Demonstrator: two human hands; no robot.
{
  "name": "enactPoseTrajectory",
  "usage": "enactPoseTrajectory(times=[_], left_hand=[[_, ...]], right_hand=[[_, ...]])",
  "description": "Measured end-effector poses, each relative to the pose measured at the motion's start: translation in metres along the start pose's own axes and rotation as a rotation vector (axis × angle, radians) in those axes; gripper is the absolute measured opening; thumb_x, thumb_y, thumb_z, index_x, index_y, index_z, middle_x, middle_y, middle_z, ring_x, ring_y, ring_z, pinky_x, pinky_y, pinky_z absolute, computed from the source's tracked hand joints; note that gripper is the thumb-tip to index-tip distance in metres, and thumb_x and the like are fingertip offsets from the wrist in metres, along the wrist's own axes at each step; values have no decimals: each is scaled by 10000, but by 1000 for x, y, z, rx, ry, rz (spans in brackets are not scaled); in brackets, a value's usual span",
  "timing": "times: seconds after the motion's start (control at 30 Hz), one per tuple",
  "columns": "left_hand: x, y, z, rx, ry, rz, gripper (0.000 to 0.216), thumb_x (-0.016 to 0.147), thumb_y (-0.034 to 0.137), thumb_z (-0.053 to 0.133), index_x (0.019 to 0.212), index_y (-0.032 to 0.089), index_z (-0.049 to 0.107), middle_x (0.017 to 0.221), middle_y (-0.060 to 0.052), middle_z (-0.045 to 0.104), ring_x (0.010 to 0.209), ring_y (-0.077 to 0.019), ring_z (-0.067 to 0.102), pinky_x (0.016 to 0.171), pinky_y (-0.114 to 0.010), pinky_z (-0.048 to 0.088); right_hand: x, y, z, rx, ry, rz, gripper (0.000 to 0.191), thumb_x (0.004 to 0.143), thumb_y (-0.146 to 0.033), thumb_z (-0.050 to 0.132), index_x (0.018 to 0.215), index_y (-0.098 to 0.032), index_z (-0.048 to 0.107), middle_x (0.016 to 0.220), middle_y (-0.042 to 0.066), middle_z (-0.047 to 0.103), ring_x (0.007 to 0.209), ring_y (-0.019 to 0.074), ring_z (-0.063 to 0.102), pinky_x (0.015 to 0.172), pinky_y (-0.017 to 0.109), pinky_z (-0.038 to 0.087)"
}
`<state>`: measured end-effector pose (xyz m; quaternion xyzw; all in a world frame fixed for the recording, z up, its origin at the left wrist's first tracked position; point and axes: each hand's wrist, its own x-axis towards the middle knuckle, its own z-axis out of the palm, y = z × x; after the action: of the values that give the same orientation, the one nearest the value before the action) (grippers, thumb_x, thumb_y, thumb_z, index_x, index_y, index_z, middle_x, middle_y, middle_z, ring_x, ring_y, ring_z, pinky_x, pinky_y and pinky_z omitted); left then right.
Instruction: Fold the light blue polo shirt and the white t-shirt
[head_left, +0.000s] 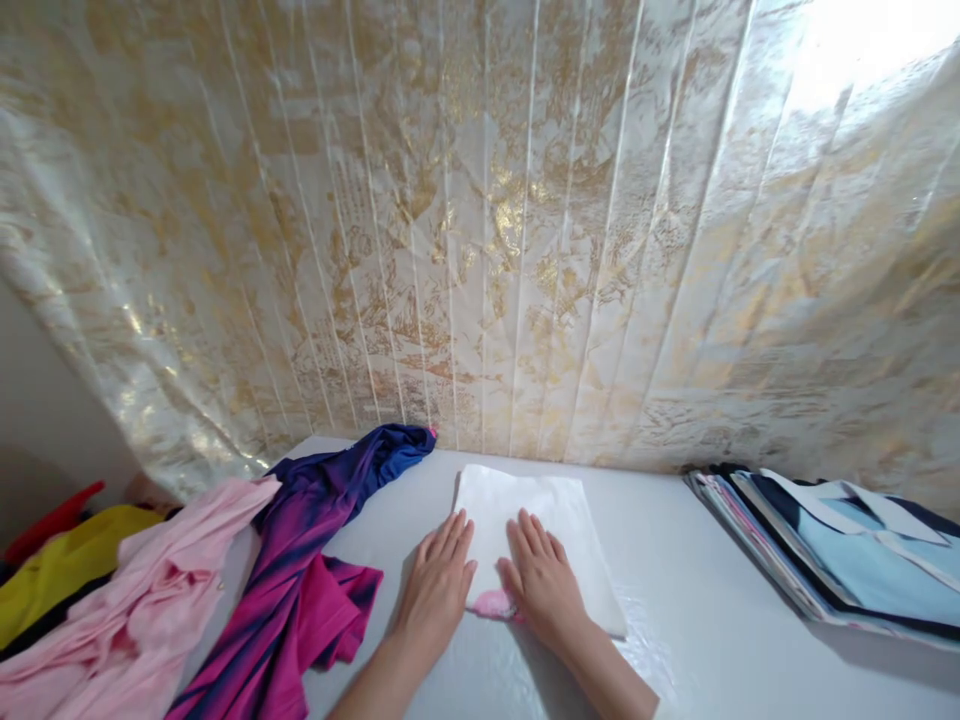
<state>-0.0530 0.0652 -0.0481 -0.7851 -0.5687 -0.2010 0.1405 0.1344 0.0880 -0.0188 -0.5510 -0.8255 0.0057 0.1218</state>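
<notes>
A white folded garment [532, 500] lies flat on the table in front of me, with a small pink print [493, 604] showing at its near edge. My left hand [442, 570] rests with outstretched fingers along the garment's left edge. Palm down, my right hand [541, 572] lies on the middle of the cloth, its fingers slightly spread. Neither hand grips the fabric. Part of the pink print is covered by the right hand.
To the left lie a crumpled purple and blue garment [300, 560], a pink one [172, 580] and a yellow one [71, 560]. A stack of folded clothes [862, 550] stands at the right on the white table [705, 560]. Behind hangs a shiny gold-and-silver sheet [480, 220].
</notes>
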Motion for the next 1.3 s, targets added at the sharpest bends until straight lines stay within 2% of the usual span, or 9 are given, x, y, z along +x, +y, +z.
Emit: enactPoseTrajectory(times=[0.17,0.27,0.43,0.6,0.7,0.83,0.93,1.07,1.3], left_hand=[[3,-1,0,-73,-40,-10,441,954,176,371,1388,143,440,1444,-125,476,1349,-220,422,1060,-432,389],[12,6,-3,-108,-91,-48,443,927,148,394,1364,112,464,1445,-154,465,1358,-254,409,1066,-479,379],[22,27,-23,-357,-221,-4,638,815,-14,321,1426,154,394,1515,-97,374,1412,-192,316,1119,-451,336],[18,36,-38,-580,-331,36,658,813,21,337,1443,207,370,1532,-43,354,1420,-155,291,1146,-418,321],[14,35,-39,-583,-330,61,736,740,18,394,1446,222,359,1527,-16,364,1423,-155,275,1173,-413,274],[13,34,-39,-599,-331,71,868,617,14,439,1450,235,341,1509,5,387,1401,-157,300,1176,-379,267],[15,36,-38,-603,-326,37,795,664,33,482,1422,250,381,1484,9,423,1377,-163,335,1167,-369,280],[21,36,-37,-604,-345,11,550,785,115,575,1312,259,512,1437,-11,484,1332,-192,402,1129,-382,329],[28,31,-37,-625,-358,43,339,925,173,527,1250,264,556,1381,-29,530,1292,-186,442,1068,-372,374]], right_hand=[[3,51,8,-69,59,59,533,948,-342,403,1401,-69,465,1496,181,379,1393,303,346,1106,483,330],[0,71,9,-10,113,8,527,941,-375,442,1388,-99,483,1471,183,428,1377,314,374,1082,504,368],[-17,63,0,167,70,-268,710,890,-524,530,1484,-184,341,1539,145,326,1431,304,261,1105,516,339],[-23,51,-7,211,4,-299,942,754,-649,638,1475,-115,350,1523,200,334,1428,368,242,1094,560,327],[-21,52,-6,222,12,-263,857,773,-617,642,1434,-120,416,1500,192,387,1397,351,323,1076,538,365],[-19,55,-3,254,46,-213,579,873,-420,603,1376,-165,473,1463,150,459,1356,292,405,1055,486,407],[-17,57,-2,293,79,-176,415,910,-276,534,1314,-182,509,1418,133,511,1323,255,450,1028,446,438],[-17,58,-6,329,69,-174,352,947,-270,470,1291,-205,506,1412,121,513,1323,247,444,1020,453,435],[-19,53,-15,310,9,-223,590,860,-498,602,1354,-206,465,1445,144,471,1343,310,406,1039,502,396]])
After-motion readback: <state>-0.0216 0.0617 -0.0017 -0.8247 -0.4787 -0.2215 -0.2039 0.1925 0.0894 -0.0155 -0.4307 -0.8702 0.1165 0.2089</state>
